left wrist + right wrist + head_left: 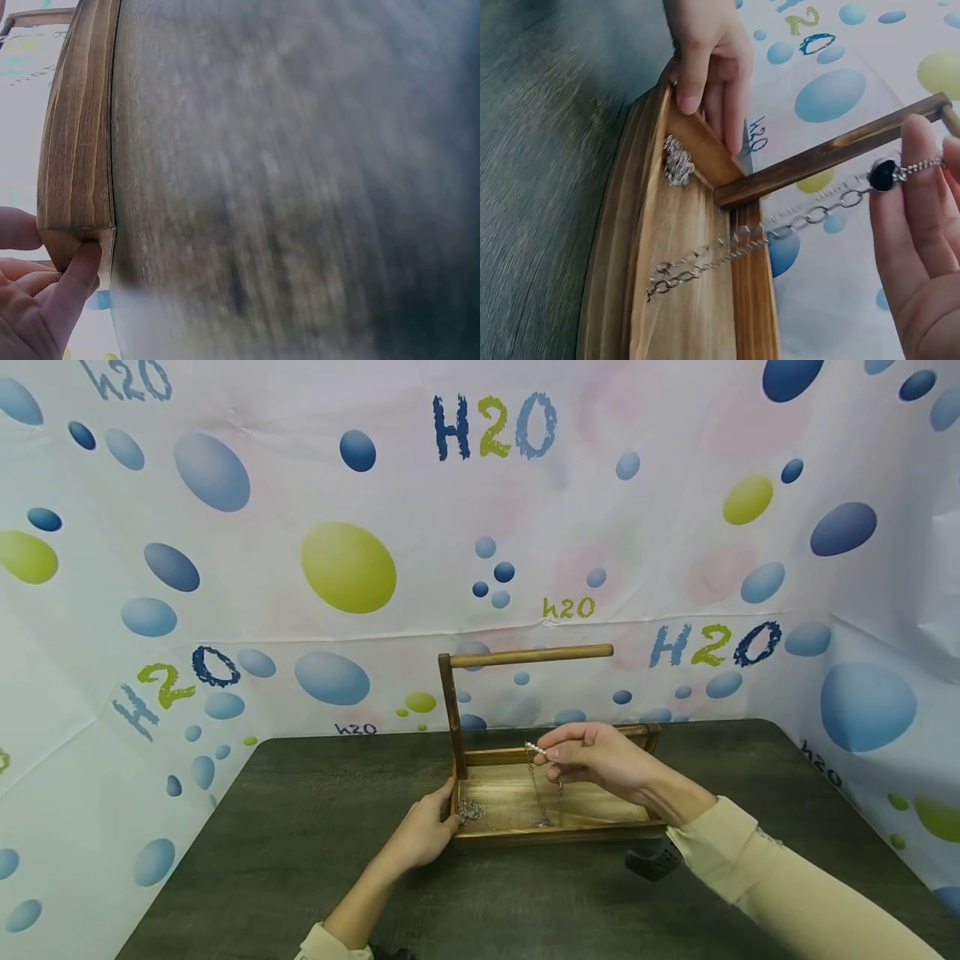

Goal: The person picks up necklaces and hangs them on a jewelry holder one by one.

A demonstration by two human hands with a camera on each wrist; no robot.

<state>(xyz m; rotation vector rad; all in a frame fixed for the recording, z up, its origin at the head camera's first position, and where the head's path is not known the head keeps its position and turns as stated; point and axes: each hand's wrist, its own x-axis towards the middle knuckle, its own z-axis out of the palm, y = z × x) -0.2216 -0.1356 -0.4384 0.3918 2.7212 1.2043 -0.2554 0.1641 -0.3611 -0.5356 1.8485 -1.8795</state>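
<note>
My right hand (600, 760) pinches a silver chain (817, 216) above a wooden tray (555, 836). A black pendant (883, 175) hangs on the chain beside my fingertips in the right wrist view. The chain's lower end dangles into the tray; whether it rests on the bottom I cannot tell. At the tray's left end, my left hand (423, 831) grips the corner, the thumb over the rim and the fingers outside. Close to that thumb, a small heap of silver chain (678, 163) lies inside the tray.
A wooden post rises from the tray's left end, with a round bar (532, 656) reaching right from its top. The tray stands on a dark table (300, 860). Behind it hangs a patterned curtain (420, 493). A black device (654, 860) sits under my right wrist.
</note>
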